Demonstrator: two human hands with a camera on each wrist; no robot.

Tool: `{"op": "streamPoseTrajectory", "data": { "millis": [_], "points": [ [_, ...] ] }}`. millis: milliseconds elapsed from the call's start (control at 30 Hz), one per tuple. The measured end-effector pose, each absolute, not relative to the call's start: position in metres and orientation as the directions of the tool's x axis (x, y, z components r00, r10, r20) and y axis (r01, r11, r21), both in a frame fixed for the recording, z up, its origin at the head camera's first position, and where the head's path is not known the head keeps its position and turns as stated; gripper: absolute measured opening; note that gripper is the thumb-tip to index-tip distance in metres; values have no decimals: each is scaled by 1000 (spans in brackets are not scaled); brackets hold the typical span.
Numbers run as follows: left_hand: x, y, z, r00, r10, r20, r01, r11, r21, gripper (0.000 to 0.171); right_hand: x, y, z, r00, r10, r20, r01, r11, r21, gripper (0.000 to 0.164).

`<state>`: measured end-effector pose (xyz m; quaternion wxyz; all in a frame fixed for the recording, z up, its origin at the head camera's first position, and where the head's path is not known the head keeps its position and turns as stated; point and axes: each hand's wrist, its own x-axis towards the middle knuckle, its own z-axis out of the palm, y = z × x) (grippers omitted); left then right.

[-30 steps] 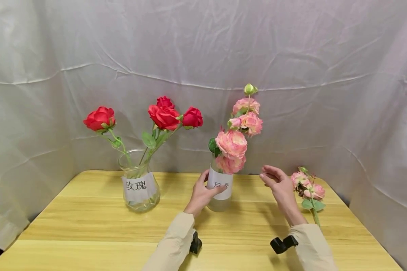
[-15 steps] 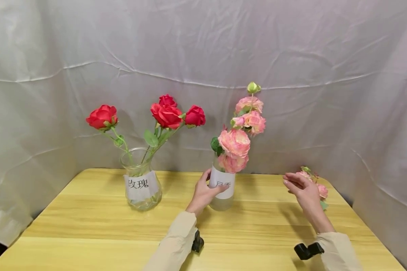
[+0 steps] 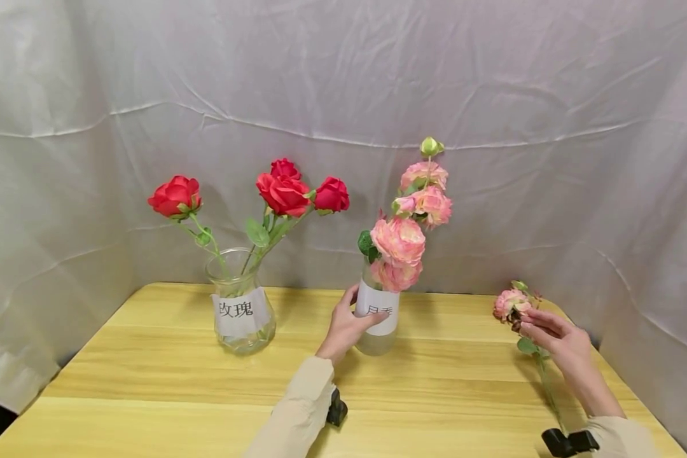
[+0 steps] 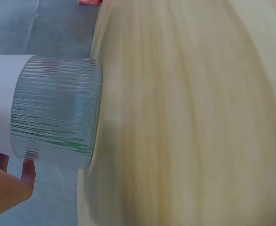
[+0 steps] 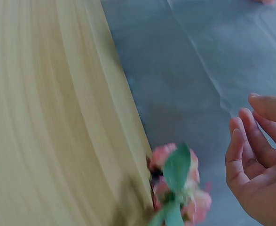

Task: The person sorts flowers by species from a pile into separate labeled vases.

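Observation:
My left hand grips a ribbed glass vase around its white paper label, thumb across the front. Pink roses with a green bud on top stand in this vase. At the table's right side lies another pink rose stem, with green leaves and a long stalk toward the front edge. Over it hovers my right hand, overlapping the blooms in the head view. The right wrist view shows that hand's fingers loosely bent with nothing between them, beside the pink blooms.
On the left stands a second glass vase, labelled, with red roses leaning out both sides. The wooden table ends at a grey cloth backdrop. Black wrist mounts sit at both sleeves.
My right hand has moved right, from between the vase and the lying pink rose stem to over that stem. My left hand has kept its grip on the vase. The view has shifted slightly.

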<state>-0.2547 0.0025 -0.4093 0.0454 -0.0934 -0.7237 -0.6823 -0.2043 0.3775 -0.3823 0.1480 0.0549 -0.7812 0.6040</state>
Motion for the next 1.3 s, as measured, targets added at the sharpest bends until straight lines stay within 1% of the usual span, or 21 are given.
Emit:
{"op": "streamPoseTrajectory", "data": {
  "millis": [33, 133, 233, 467, 600, 667, 733, 767, 800, 900, 967, 1067, 1167, 1233, 1300],
  "points": [
    [-255, 3, -410, -977, 73, 198, 202, 51, 978, 74, -203, 382, -384, -949, 98, 299, -269, 235, -934, 26],
    [-254, 3, -410, -978, 72, 195, 199, 44, 979, 75, -197, 393, -382, -954, 88, 287, -257, 254, -932, 29],
    [-254, 3, -409, -977, 76, 200, 203, 34, 979, 75, -191, 403, -381, -962, 64, 265, -245, 218, -945, 32],
    [-254, 2, -409, -974, 87, 210, 212, 7, 977, 74, -183, 421, -384, -982, -5, 187, -176, 363, -915, 38],
    [-255, 2, -411, -974, 88, 210, 213, 22, 977, 74, -183, 426, -392, -992, -18, 123, -121, 385, -915, 40],
    [-255, 2, -411, -973, 87, 213, 216, 29, 976, 74, -183, 429, -395, -994, -16, 107, -104, 421, -901, 34],
    [-255, 2, -412, -972, 87, 218, 221, 32, 975, 74, -184, 431, -399, -995, -15, 95, -91, 459, -884, 23],
    [-256, 2, -412, -972, 87, 217, 221, 32, 975, 74, -185, 432, -401, -997, -9, 79, -74, 476, -876, 20],
    [-255, 1, -411, -972, 88, 217, 220, 30, 975, 74, -185, 433, -402, -998, -10, 64, -61, 495, -867, 25],
    [-255, 1, -411, -975, 90, 203, 206, 21, 978, 74, -188, 436, -408, -1000, -24, -1, -12, 518, -855, 48],
    [-254, 1, -410, -977, 89, 195, 197, 17, 980, 74, -191, 438, -412, -998, -29, -55, 33, 501, -865, 52],
    [-254, 2, -410, -978, 88, 190, 192, 14, 981, 73, -195, 440, -414, -991, -62, -121, 77, 471, -879, 51],
    [-254, 2, -410, -979, 85, 186, 188, 13, 982, 73, -198, 440, -415, -979, -70, -191, 142, 439, -887, 44],
    [-254, 2, -409, -979, 82, 184, 186, 14, 982, 73, -199, 440, -413, -968, -81, -236, 179, 436, -882, 39],
    [-254, 2, -409, -980, 82, 182, 183, 13, 983, 73, -199, 439, -411, -956, -99, -278, 210, 434, -876, 38]
  ]
}}
